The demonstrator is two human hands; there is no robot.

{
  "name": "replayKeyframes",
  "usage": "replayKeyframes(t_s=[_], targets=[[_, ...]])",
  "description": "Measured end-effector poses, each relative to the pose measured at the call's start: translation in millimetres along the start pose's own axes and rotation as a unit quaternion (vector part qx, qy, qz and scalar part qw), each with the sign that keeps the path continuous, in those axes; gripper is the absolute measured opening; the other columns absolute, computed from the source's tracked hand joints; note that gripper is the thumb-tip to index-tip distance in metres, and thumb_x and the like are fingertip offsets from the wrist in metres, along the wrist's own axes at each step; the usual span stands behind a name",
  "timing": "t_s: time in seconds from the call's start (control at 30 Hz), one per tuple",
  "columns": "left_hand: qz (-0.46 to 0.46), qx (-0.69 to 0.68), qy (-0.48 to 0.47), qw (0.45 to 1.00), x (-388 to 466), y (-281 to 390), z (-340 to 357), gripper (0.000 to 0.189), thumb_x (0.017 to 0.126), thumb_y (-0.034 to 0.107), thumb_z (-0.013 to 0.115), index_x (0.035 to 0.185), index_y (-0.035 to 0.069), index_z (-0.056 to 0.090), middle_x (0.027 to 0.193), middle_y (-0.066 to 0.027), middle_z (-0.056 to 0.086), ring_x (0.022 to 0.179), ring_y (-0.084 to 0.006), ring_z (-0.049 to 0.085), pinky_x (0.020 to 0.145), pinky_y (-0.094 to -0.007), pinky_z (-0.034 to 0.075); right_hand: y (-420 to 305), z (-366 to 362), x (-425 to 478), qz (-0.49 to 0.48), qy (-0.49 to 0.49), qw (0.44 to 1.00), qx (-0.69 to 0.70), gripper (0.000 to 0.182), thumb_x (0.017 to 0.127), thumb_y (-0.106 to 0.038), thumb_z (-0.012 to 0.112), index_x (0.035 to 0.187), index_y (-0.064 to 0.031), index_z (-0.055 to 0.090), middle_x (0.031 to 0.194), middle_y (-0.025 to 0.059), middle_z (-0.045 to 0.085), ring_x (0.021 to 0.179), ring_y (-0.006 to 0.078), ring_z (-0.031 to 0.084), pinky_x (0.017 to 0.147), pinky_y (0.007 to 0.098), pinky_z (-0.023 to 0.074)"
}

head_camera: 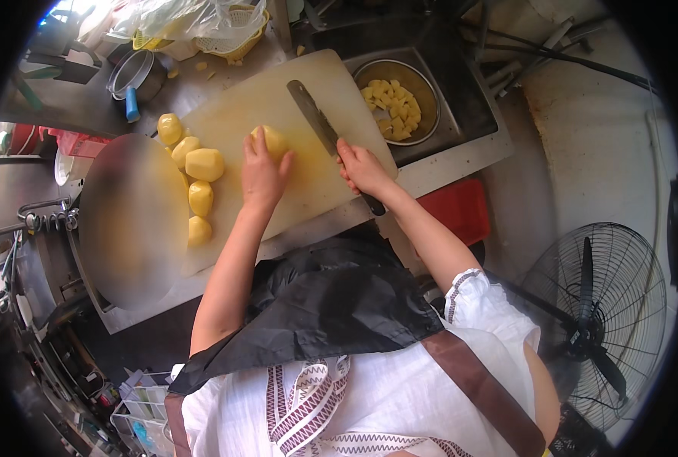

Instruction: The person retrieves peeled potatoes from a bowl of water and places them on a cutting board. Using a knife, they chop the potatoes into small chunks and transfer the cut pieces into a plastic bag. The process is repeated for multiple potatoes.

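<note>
My left hand [261,180] presses its fingers over a peeled potato [274,140] on the white cutting board [310,74], covering part of it. In my right hand [366,170] is the black handle of a kitchen knife [310,111]. Its long blade points away from me, to the right of the potato and apart from it. Along the board's left side lie several more peeled potatoes [205,164]. A round metal bowl [435,97] stands in the sink at the board's right, with cut potato chunks [396,108] inside.
A saucepan [145,77] with a blue handle and a yellow plastic basket [253,43] stand behind the board. A blurred oval hides the counter's left part. Below the sink is a red container [459,211]; a caged fan [596,325] stands at the right.
</note>
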State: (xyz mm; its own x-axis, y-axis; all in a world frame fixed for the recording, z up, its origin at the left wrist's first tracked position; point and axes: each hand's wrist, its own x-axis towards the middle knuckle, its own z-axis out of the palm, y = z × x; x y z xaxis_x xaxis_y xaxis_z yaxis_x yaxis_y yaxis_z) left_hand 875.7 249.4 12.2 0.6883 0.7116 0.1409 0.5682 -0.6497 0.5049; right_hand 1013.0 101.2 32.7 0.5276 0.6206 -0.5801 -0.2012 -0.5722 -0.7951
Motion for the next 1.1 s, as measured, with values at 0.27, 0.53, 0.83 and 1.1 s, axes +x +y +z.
replayKeyframes(t_s=[0.27,0.53,0.83,1.1], targets=[[-0.052,-0.089,0.022,0.994,-14.9,-29.3,-9.8,0.028,0.083,0.017,0.056,0.104,-0.002,0.052,0.101,-0.0179,0.053,0.080,-0.0310,0.058,0.068,-0.0395,0.048,-79.7,44.4,-36.2,-0.353,0.024,0.928,-0.115,0.043,0.094,-0.036,0.039,0.085,0.0044,0.053,0.063,0.0142,0.057,0.060,0.0258,0.058,0.055,0.0332,0.0442],[-0.069,-0.155,0.038,0.985,0.1,-29.1,-1.8,0.026,0.083,0.019,0.058,0.098,0.000,0.054,0.097,-0.0187,0.056,0.076,-0.0304,0.059,0.066,-0.0388,0.047,-14.0,81.0,30.7,-0.230,0.028,0.916,-0.328,0.050,0.091,-0.038,0.041,0.075,0.0051,0.060,0.068,0.0261,0.059,0.068,0.0412,0.059,0.062,0.0470,0.0474],[-0.134,-0.242,0.082,0.957,21.8,-26.6,25.9,0.053,0.072,0.029,0.067,0.111,0.001,0.045,0.105,-0.0193,0.054,0.091,-0.0340,0.056,0.075,-0.0409,0.046,-19.0,65.8,32.2,-0.087,-0.024,0.989,-0.121,0.050,0.093,-0.043,0.036,0.073,0.0003,0.053,0.056,0.0126,0.052,0.045,0.0247,0.052,0.045,0.0375,0.0416],[-0.126,-0.065,-0.059,0.988,29.1,-1.0,26.9,0.050,0.074,0.026,0.066,0.115,0.005,0.046,0.109,-0.0185,0.049,0.089,-0.0334,0.057,0.074,-0.0397,0.048,-13.6,41.0,5.1,-0.037,0.021,0.994,-0.099,0.051,0.094,-0.043,0.035,0.079,0.0015,0.056,0.059,0.0145,0.057,0.049,0.0261,0.056,0.051,0.0371,0.0453]])
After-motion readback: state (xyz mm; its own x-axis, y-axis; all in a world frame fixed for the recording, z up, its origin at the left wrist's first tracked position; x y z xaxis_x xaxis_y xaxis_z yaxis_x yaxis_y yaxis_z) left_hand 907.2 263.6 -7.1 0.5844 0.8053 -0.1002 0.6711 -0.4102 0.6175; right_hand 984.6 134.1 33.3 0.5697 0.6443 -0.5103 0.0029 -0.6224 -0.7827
